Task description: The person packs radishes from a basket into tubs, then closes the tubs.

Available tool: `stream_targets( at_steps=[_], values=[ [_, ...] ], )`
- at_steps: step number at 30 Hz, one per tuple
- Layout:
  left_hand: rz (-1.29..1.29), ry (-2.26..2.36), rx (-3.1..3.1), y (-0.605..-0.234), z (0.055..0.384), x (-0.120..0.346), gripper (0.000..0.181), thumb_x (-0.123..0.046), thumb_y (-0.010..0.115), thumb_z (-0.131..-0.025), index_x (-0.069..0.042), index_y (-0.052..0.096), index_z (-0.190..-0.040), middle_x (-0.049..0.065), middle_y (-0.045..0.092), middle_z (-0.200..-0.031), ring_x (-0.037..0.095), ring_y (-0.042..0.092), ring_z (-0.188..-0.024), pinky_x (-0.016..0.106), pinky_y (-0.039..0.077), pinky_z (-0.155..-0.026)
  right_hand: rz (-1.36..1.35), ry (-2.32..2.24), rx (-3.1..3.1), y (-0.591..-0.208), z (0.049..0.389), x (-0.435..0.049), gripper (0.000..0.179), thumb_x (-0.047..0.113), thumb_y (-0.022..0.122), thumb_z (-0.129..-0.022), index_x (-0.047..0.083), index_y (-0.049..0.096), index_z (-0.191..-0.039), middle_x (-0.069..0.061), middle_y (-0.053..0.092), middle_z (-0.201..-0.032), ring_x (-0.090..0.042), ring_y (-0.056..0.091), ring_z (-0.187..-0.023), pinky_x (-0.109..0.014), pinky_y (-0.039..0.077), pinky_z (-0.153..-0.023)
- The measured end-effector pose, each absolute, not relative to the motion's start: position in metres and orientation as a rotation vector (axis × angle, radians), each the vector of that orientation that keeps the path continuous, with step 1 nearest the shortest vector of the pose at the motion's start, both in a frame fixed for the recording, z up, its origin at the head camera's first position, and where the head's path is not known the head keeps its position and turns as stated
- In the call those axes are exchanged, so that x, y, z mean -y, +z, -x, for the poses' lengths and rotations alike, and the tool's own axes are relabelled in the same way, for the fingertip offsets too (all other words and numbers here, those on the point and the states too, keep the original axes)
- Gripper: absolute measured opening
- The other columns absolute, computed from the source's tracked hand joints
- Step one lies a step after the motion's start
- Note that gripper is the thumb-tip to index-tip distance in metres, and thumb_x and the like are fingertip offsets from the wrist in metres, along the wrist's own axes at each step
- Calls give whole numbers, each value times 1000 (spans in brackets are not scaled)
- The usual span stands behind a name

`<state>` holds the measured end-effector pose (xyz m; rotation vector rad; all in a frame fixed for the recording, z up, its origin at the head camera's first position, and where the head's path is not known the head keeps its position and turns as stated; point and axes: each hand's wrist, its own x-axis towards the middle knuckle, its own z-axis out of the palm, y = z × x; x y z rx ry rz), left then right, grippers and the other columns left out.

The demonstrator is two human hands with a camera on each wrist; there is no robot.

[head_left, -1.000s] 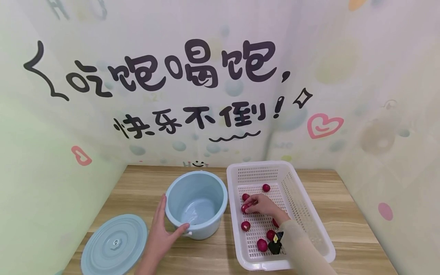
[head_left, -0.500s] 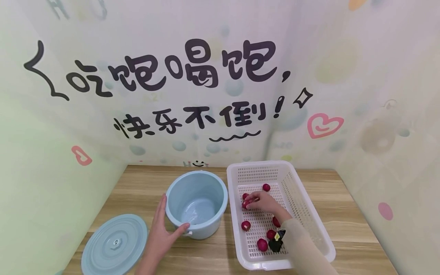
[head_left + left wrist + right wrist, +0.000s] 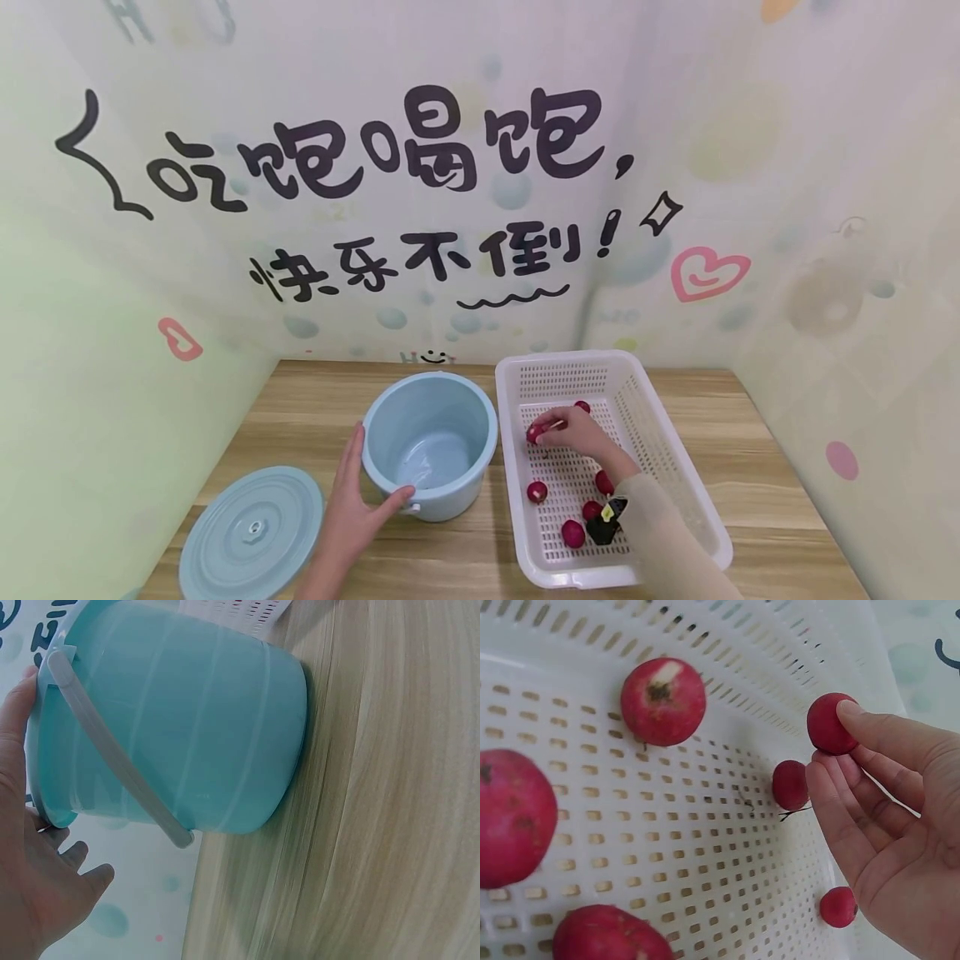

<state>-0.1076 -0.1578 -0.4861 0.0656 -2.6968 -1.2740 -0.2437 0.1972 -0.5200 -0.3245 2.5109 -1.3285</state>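
Observation:
The right hand (image 3: 573, 433) pinches a round red radish (image 3: 829, 724) between thumb and fingers, over the left side of the white plastic basket (image 3: 513, 517). Below it, another radish (image 3: 790, 785) lies close to the fingertips in the right wrist view. Several more radishes are spread over the basket floor, one of them a radish (image 3: 573, 534) near the front. The left hand (image 3: 356, 508) rests at the rim of a light blue bucket (image 3: 450, 503), thumb at the front and fingers extended along the left side. In the left wrist view the bucket's pale handle (image 3: 120, 761) hangs down its side.
A round blue lid (image 3: 251, 533) with a centre knob lies at the left on the wooden table (image 3: 427, 558). The bucket stands left of the basket, close to its wall. Behind the table rises a printed wall (image 3: 450, 325). A black device (image 3: 603, 528) sits at the right wrist.
The right hand holds the radish and has moved slightly farther back and up with it, now covering the radish behind. The left hand and bucket have stayed in place.

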Motion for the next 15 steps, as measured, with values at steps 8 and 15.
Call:
stream_targets(
  at_steps=[8, 15],
  values=[
    [-69, -1267, 2701, -486, 107, 157, 116, -48, 82, -78, -20, 7, -162, 16, 12, -168, 47, 17, -151, 72, 26, -115, 337, -1364, -2517, -514, 247, -198, 20, 18, 74, -89, 11, 74, -107, -4, 75, -99, -14, 66, -87, -28, 58, -78],
    [-68, -1271, 2696, -484, 107, 157, 116, -47, 82, -78, -22, 6, -162, 15, 12, -168, 47, 18, -151, 72, 26, -116, 360, -1396, -2518, -503, 247, -196, 21, 17, 73, -90, 8, 73, -108, -7, 75, -99, -15, 68, -86, -30, 59, -79]
  ],
)
